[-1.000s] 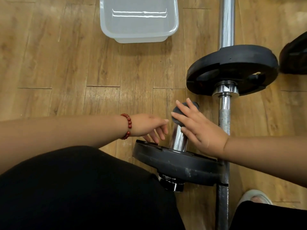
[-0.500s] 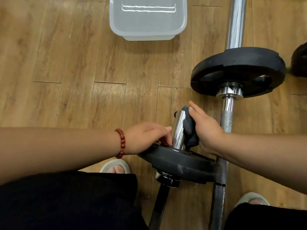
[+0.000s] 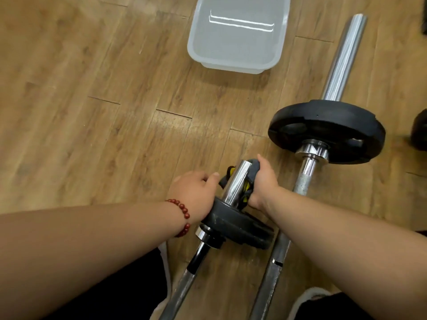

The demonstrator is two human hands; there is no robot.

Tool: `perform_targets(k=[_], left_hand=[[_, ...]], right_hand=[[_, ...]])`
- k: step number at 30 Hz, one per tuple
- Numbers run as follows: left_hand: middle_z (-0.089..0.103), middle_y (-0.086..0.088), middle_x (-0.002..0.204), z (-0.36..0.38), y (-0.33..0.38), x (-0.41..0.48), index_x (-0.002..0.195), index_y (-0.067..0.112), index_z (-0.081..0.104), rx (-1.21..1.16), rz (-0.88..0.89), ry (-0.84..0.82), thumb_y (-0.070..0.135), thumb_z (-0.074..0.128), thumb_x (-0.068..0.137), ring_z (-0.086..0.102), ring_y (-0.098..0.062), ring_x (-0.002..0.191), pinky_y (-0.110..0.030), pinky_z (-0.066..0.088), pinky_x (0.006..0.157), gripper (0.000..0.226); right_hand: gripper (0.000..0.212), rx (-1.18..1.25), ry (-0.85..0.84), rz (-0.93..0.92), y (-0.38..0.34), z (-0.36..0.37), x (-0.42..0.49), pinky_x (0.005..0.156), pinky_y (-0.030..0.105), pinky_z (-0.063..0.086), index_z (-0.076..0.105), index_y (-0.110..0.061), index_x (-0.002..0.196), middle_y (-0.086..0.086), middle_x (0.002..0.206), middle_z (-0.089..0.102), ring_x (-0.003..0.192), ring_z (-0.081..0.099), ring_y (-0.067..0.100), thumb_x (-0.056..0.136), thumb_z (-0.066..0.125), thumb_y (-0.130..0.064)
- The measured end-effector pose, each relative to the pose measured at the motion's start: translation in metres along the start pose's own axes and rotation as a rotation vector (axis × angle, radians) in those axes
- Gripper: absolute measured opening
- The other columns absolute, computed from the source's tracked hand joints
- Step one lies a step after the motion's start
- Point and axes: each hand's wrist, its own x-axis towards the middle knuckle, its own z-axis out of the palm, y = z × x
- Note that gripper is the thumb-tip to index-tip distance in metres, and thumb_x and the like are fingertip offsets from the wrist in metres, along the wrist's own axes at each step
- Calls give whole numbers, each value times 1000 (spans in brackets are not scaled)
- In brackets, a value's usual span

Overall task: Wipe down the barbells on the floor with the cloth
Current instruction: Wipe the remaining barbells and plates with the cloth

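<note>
While the dark cloth (image 3: 253,168) loops round the near barbell's chrome sleeve (image 3: 236,181), the right hand (image 3: 263,184) grips one end and the left hand (image 3: 196,192) pinches the other; the sleeve's long axis points away from the person, leaning right. A second barbell (image 3: 303,181) lies alongside, nearer the right hand.

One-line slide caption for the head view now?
Right hand wraps a dark cloth around the near barbell's chrome sleeve; left hand rests against its black plate.

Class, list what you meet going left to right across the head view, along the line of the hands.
First the bracelet, left hand, chrome bar end, right hand, far weight plate. The cloth, wrapped round the bar end, is left out.
</note>
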Motion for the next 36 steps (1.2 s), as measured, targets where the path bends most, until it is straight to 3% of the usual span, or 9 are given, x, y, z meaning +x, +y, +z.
perform_targets(k=[3,7,12,14,19,22,29,33,36], left_hand=[[62,-6,80,2,-1,-2,84,12,65,-169,-91,99,42,35,97,57,-23,88,-36,46,78,43],[63,-6,83,3,-2,-4,89,11,67,-190,-126,164,37,38,97,58,-20,83,-33,44,72,39],[65,-16,97,-3,-6,-2,98,4,66,-244,-187,169,34,36,99,60,-27,87,-36,46,75,42],[64,-9,91,-5,-12,0,95,12,67,-302,-221,176,32,36,99,58,-19,81,-31,43,69,38],[59,5,85,-10,-20,6,90,21,67,-364,-283,186,30,37,97,52,-9,77,-30,39,70,33],[59,5,82,-9,-17,5,87,22,66,-331,-250,191,30,36,98,52,-8,75,-28,41,66,33],[63,1,85,-9,-13,2,86,24,67,-334,-270,184,33,37,98,58,-14,79,-31,45,73,34],[66,-9,90,-7,-4,0,87,20,67,-339,-253,181,30,37,98,56,-16,72,-29,45,69,33],[68,-13,93,-10,-5,-2,86,23,67,-329,-253,171,31,36,98,63,-26,82,-40,51,77,34]], right_hand=[[104,5,6,19,4,5,2,101,54,41,52,-15,131,17,124,59,110,59,39,49,61,-79],[57,-139,238,-247,7,13,-6,105,40,37,54,-17,130,8,126,58,117,52,31,95,36,-58],[60,-41,-56,-49,-3,11,1,92,45,47,62,-13,101,16,82,69,90,62,33,81,54,-68],[73,-66,-118,-21,-4,11,5,93,49,48,61,-13,113,17,98,69,95,64,36,73,59,-73],[56,-477,-42,-445,8,6,-5,92,32,42,38,-27,138,-2,118,54,99,58,20,91,51,-56],[63,-548,-7,-595,5,10,-4,86,29,36,36,-29,138,-5,118,46,110,50,19,86,64,-49],[97,-379,-4,-320,19,14,4,94,45,49,44,-25,134,1,119,62,104,60,24,51,87,-53],[52,-205,-196,-188,1,8,5,79,44,56,59,-10,109,14,91,74,82,69,28,72,81,-38],[55,-191,-255,-129,6,5,4,75,45,57,60,-4,109,18,94,72,80,68,30,71,81,-37]])
